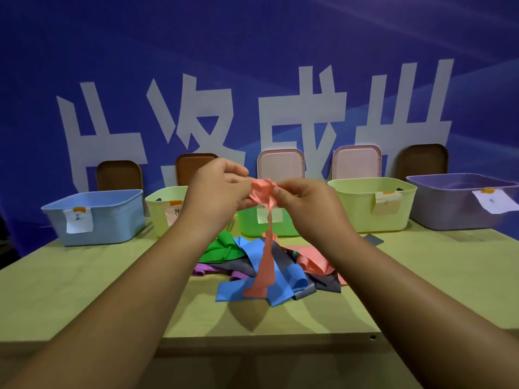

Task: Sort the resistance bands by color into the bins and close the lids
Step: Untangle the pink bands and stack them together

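Hands: the left hand [216, 189] and right hand [303, 197] are both pinched on the bunched top of a pink band [262, 189], raised in front of the far row of bins.
Band: its tail hangs down to the pile [241, 262] in the middle of the counter [84, 290], and the end looks to lie on a blue band [283, 282].
Snag risk: lifting further could drag the blue band or its neighbours along, or off the near edge, if the tail clings to them.
Wrong bin: none of the bins is pink. The two pale bins [373, 209] look alike and their tags [386, 202] are too small to read, so choosing by bin colour could misplace the band.
Lid risk: a loosely dropped band may leave its tail over a rim, and the lid would then not seat. The lids [280, 164] lean against the far wall.
Missed item: a second pink band [311, 262] lies right of the pile, partly under others, and is easy to overlook.
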A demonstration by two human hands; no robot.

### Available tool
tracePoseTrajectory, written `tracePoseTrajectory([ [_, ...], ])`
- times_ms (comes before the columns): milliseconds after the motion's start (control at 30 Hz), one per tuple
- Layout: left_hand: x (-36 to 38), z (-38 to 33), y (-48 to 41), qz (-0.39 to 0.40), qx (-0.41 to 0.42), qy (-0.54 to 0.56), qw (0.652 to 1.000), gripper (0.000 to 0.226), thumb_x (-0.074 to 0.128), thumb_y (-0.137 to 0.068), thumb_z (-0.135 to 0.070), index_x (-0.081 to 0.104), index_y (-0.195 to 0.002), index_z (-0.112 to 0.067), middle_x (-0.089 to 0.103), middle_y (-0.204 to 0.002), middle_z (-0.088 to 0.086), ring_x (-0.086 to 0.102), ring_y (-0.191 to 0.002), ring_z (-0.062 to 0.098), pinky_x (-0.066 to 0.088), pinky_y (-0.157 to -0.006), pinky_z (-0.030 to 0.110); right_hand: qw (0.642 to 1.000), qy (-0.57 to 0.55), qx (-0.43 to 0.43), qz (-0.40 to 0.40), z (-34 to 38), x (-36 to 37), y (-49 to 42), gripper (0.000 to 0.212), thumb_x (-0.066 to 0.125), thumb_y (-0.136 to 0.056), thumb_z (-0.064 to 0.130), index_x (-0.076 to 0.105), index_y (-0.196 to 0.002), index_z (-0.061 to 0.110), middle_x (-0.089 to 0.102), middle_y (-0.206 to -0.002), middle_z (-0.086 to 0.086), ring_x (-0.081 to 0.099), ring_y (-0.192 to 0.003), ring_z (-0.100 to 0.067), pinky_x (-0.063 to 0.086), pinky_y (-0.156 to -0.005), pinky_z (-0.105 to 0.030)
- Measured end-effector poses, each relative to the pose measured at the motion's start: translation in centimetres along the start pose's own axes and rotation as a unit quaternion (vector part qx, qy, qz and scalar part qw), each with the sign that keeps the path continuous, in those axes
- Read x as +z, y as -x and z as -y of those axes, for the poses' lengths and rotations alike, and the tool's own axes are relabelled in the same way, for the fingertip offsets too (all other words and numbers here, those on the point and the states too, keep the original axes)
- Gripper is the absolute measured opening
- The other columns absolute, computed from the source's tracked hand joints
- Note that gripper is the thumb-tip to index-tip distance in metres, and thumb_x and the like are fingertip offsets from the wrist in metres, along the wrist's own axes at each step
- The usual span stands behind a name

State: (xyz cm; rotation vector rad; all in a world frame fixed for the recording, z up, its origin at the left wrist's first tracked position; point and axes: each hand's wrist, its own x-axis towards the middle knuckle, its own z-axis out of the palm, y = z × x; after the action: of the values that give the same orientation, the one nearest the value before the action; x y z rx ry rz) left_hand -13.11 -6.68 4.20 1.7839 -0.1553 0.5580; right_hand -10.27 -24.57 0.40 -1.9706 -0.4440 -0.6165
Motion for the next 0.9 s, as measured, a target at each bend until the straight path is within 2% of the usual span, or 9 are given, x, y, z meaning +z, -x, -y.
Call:
tracePoseTrajectory([
  [167, -0.1, 0.3, -0.6, 0.026, -0.016, 0.034, 0.999, 0.020, 0.062, -0.099, -0.003, 0.070, -0.114, -0.014, 0.074, -0.097, 0.005, 0.073, -0.083, 0.016, 0.064, -0.076, 0.035, 0.995, -0.073, 0.042, 0.045, -1.0, -0.1, -0.6, 0.019, 0.063, -0.110, 0.025, 0.073, -0.096, 0.015, 0.080, -0.087, -0.004, 0.080, -0.084, -0.022, 0.067, -0.086, -0.051],
  [300, -0.8, 1.0, -0.9, 0.143, -0.017, 0.023, 0.989, 0.027, 0.075, -0.094, 0.004, 0.073, -0.118, -0.007, 0.074, -0.106, 0.015, 0.072, -0.091, 0.019, 0.062, -0.082, 0.031, 0.962, -0.240, 0.114, 0.057, -0.7, -1.0, -0.6, 0.015, 0.061, -0.110, 0.012, 0.070, -0.108, 0.000, 0.075, -0.089, -0.012, 0.079, -0.085, -0.027, 0.068, -0.079, -0.041],
  [367, -1.5, 1.3, -0.9, 0.192, -0.025, -0.001, 0.981, 0.032, 0.078, -0.092, 0.004, 0.073, -0.121, -0.009, 0.075, -0.107, 0.018, 0.073, -0.093, 0.022, 0.061, -0.086, 0.035, 0.955, -0.263, 0.114, 0.072, -0.6, -1.8, -0.4, 0.015, 0.061, -0.108, 0.008, 0.070, -0.113, -0.004, 0.074, -0.090, -0.014, 0.076, -0.085, -0.026, 0.067, -0.078, -0.036],
  [467, -2.5, 1.4, -1.0, 0.270, -0.043, -0.087, 0.958, 0.026, 0.080, -0.094, -0.010, 0.076, -0.119, -0.013, 0.079, -0.099, 0.011, 0.072, -0.087, 0.017, 0.056, -0.078, 0.033, 0.956, -0.259, 0.101, 0.099, -0.8, -2.4, -0.1, 0.012, 0.063, -0.106, 0.005, 0.071, -0.110, -0.004, 0.072, -0.090, -0.018, 0.074, -0.083, -0.029, 0.068, -0.083, -0.040],
  [567, -2.8, 1.9, -1.4, 0.288, -0.022, -0.135, 0.948, 0.014, 0.078, -0.096, -0.022, 0.079, -0.109, -0.016, 0.078, -0.092, 0.007, 0.069, -0.083, 0.015, 0.053, -0.077, 0.033, 0.956, -0.253, 0.089, 0.121, -1.1, -2.6, 0.0, 0.007, 0.067, -0.104, 0.008, 0.072, -0.101, 0.003, 0.060, -0.079, -0.014, 0.060, -0.068, -0.022, 0.059, -0.066, -0.035],
  [667, -2.5, 2.6, -1.4, 0.271, -0.050, -0.029, 0.961, 0.024, 0.080, -0.091, -0.017, 0.072, -0.109, -0.004, 0.075, -0.088, 0.004, 0.071, -0.079, 0.013, 0.058, -0.073, 0.024, 0.966, -0.217, 0.083, 0.116, -1.9, -3.0, 0.0, 0.009, 0.066, -0.102, 0.010, 0.072, -0.095, 0.011, 0.056, -0.072, -0.005, 0.050, -0.060, -0.015, 0.043, -0.056, -0.029],
  [767, -2.4, 3.8, -1.4, 0.264, -0.054, 0.080, 0.960, 0.029, 0.085, -0.080, -0.015, 0.068, -0.103, -0.011, 0.068, -0.080, -0.001, 0.065, -0.071, 0.011, 0.053, -0.062, 0.021, 0.980, -0.135, 0.065, 0.131, -2.7, -3.7, 0.1, 0.014, 0.066, -0.099, 0.010, 0.075, -0.089, 0.016, 0.060, -0.077, -0.007, 0.047, -0.063, -0.019, 0.037, -0.057, -0.029],
  [833, -2.3, 4.6, -1.5, 0.256, -0.051, 0.117, 0.958, 0.033, 0.089, -0.078, -0.009, 0.069, -0.103, -0.015, 0.065, -0.083, 0.001, 0.063, -0.072, 0.015, 0.052, -0.063, 0.027, 0.982, -0.091, 0.050, 0.158, -2.9, -4.4, 0.3, 0.015, 0.065, -0.099, 0.011, 0.077, -0.092, 0.016, 0.068, -0.080, 0.001, 0.053, -0.063, -0.010, 0.040, -0.055, -0.022],
  [900, -2.1, 4.8, -1.6, 0.251, -0.061, 0.118, 0.959, 0.039, 0.087, -0.079, -0.007, 0.068, -0.112, -0.012, 0.063, -0.086, 0.004, 0.063, -0.069, 0.015, 0.053, -0.056, 0.027, 0.982, -0.057, 0.046, 0.175, -3.0, -5.1, 0.5, 0.016, 0.063, -0.102, 0.015, 0.078, -0.098, 0.019, 0.078, -0.095, 0.010, 0.063, -0.071, -0.007, 0.048, -0.065, -0.019],
])
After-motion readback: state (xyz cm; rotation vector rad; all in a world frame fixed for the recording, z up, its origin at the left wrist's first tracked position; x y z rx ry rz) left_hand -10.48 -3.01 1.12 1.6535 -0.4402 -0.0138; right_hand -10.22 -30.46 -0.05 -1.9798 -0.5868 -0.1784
